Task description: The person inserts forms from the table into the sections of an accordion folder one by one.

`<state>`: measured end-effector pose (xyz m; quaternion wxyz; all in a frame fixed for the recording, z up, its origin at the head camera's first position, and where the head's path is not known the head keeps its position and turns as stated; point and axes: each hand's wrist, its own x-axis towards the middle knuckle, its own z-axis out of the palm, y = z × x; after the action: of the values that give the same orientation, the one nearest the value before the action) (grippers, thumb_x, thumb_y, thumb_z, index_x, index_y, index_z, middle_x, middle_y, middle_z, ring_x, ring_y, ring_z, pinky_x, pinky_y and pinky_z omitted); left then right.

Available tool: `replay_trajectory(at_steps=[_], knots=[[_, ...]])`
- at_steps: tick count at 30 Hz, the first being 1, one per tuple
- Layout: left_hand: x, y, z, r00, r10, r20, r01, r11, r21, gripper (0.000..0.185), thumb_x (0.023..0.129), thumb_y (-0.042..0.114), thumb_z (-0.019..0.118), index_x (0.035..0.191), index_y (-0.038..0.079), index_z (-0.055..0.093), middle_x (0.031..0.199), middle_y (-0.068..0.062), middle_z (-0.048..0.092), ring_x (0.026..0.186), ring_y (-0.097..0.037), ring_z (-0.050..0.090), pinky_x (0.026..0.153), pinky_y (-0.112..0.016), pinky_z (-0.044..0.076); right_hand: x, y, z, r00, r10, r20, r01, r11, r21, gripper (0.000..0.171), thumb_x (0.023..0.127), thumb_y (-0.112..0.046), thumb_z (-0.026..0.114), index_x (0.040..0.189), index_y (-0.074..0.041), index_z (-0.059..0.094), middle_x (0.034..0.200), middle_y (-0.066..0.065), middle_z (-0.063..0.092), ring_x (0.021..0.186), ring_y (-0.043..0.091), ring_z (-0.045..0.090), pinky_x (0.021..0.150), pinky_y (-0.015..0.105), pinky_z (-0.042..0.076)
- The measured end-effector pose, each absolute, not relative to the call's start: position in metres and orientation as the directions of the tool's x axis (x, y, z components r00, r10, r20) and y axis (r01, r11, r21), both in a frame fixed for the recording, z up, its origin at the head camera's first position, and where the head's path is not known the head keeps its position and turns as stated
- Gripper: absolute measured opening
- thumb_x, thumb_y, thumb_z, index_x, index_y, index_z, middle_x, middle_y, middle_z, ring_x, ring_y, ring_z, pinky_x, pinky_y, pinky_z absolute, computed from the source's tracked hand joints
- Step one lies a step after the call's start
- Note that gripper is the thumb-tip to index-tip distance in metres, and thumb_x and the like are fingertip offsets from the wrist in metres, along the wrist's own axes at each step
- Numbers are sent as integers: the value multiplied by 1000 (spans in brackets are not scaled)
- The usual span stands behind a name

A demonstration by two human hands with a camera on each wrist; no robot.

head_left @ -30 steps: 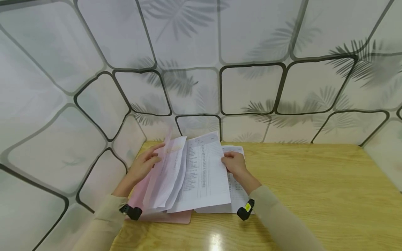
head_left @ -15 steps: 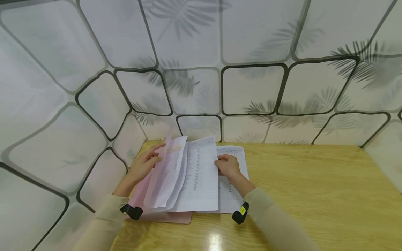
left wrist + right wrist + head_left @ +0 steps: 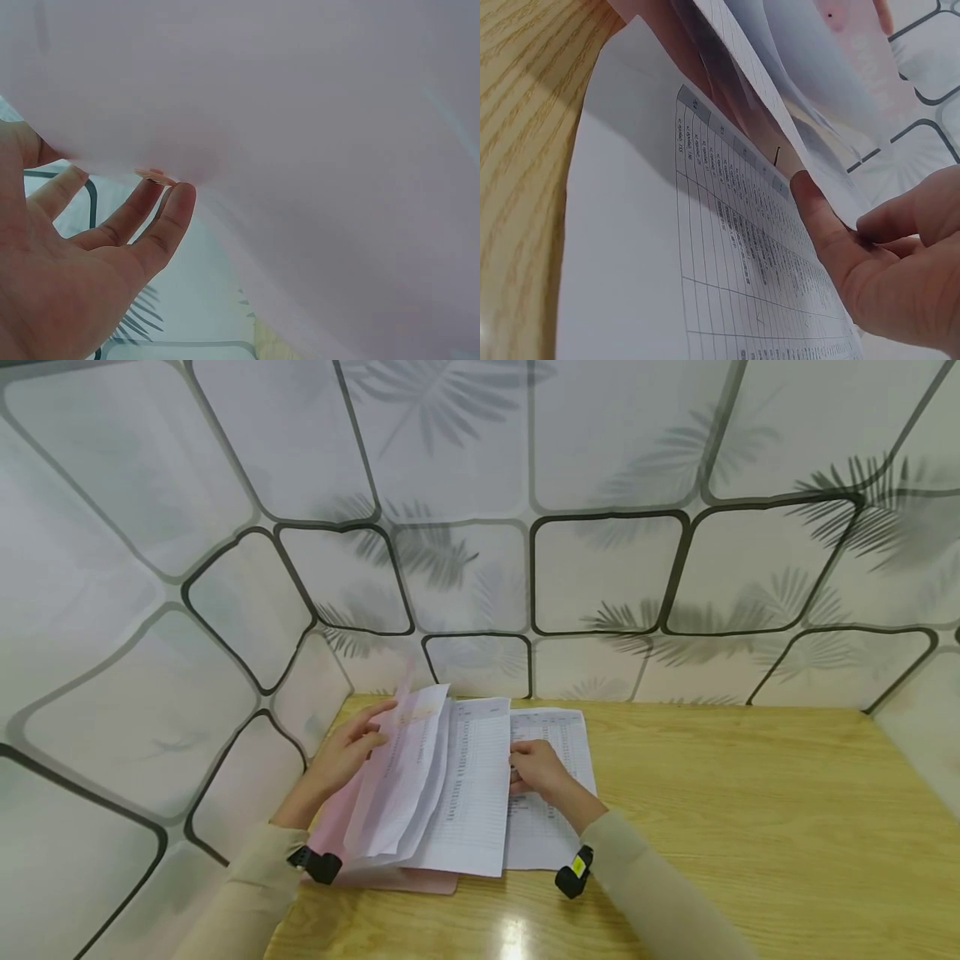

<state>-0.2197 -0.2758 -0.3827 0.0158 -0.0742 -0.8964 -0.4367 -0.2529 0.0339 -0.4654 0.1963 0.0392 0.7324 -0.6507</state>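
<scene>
Head view: left hand (image 3: pixel 347 762) is at the far left, on the raised pink cover (image 3: pixel 307 142) of a pink folder (image 3: pixel 408 882). Fingers part-bent and spread, holding the cover by its edge. Left wrist view has that cover filling most of it, one fingertip on the near face, others partly behind.

Right hand (image 3: pixel 542 770) has a printed sheet (image 3: pixel 472 785) by its right edge, thumb on one face, finger on the other, gap no wider than the paper. Sheet is tilted up off the stack. From the right wrist side I see a lower printed page (image 3: pixel 720 247) beneath it, gridded table, lines of small text, too small to read.

More pages (image 3: pixel 411 768) lean up between the cover and the held sheet. Folder lies on the wood table (image 3: pixel 750 810), near the patterned wall (image 3: pixel 607 581). Beige sleeves (image 3: pixel 660 868) on both arms, black device (image 3: pixel 573 873) at each wrist.
</scene>
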Motion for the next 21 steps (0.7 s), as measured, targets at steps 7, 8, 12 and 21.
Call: replay_trajectory(at_steps=[7, 8, 12, 21], knots=[[-219, -274, -381, -988, 126, 87, 146, 604, 784, 51, 105, 13, 55, 156, 16, 52, 136, -22, 64, 107, -29, 60, 83, -34, 48, -252, 30, -465, -920, -240, -311, 292, 110, -950, 46, 101, 0, 50, 145, 14, 54, 100, 24, 76, 61, 11, 67, 61, 29, 61], [-219, -274, -381, -988, 126, 87, 146, 604, 784, 51, 105, 13, 55, 156, 16, 52, 135, -22, 65, 106, -29, 60, 83, -34, 48, -252, 28, -465, -921, -240, -307, 290, 107, -951, 45, 101, 0, 51, 144, 14, 54, 101, 25, 76, 61, 11, 68, 62, 30, 62], [-219, -274, -380, -987, 131, 91, 152, 604, 782, 51, 105, 12, 55, 156, 15, 52, 131, -23, 66, 105, -27, 60, 83, -34, 48, -252, 21, -464, -925, -232, -302, 291, 81, -953, 44, 101, 0, 55, 143, 14, 55, 107, 28, 75, 60, 11, 69, 62, 31, 62], [-219, -274, -381, -987, 131, 89, 151, 605, 782, 51, 105, 12, 55, 156, 15, 53, 128, -23, 66, 102, -27, 59, 82, -34, 48, -250, 5, -462, -923, -248, -293, 289, 53, -956, 41, 101, 1, 56, 139, 16, 58, 95, 29, 76, 59, 14, 70, 63, 37, 63]])
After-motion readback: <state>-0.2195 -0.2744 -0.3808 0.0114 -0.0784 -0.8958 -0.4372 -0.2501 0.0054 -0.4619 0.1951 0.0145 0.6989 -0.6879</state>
